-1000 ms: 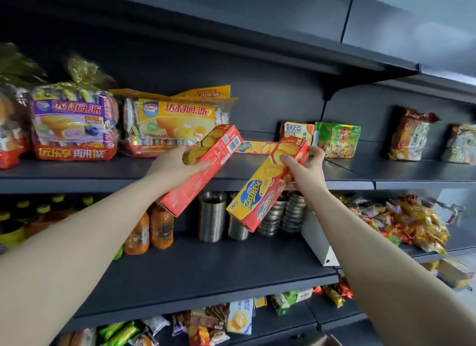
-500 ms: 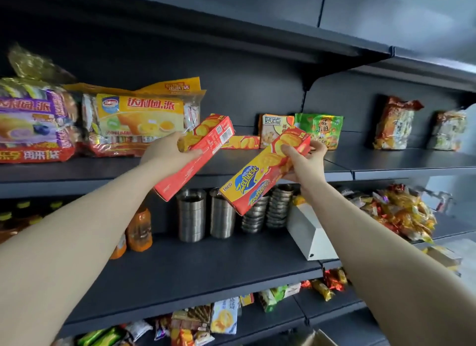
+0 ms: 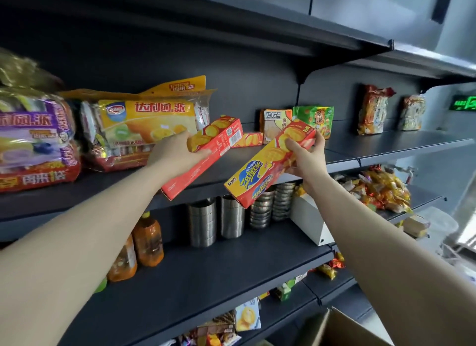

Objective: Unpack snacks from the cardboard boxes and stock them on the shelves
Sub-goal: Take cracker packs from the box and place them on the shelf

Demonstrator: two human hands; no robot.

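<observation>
My left hand (image 3: 175, 152) grips a long red cracker box (image 3: 206, 155) near its far end, tilted over the front of the dark upper shelf (image 3: 231, 170). My right hand (image 3: 306, 155) grips a second long box, yellow and red with "Zecheese" print (image 3: 262, 170), its far end raised toward the shelf and its near end hanging below the shelf edge. A third box of the same kind (image 3: 248, 139) lies flat on the shelf behind them. The corner of a cardboard box (image 3: 342, 330) shows at the bottom right.
Large cake bags (image 3: 144, 124) fill the shelf's left side; small snack packs (image 3: 313, 116) stand at the back right. Below are metal cups (image 3: 202, 222), orange bottles (image 3: 148, 240) and a white box (image 3: 311, 222). More wrapped snacks (image 3: 383, 188) lie on the right-hand shelves.
Both boxes have stayed tilted at the shelf front, in the same grips, while the view swung right and down. The cardboard box corner has come into view.
</observation>
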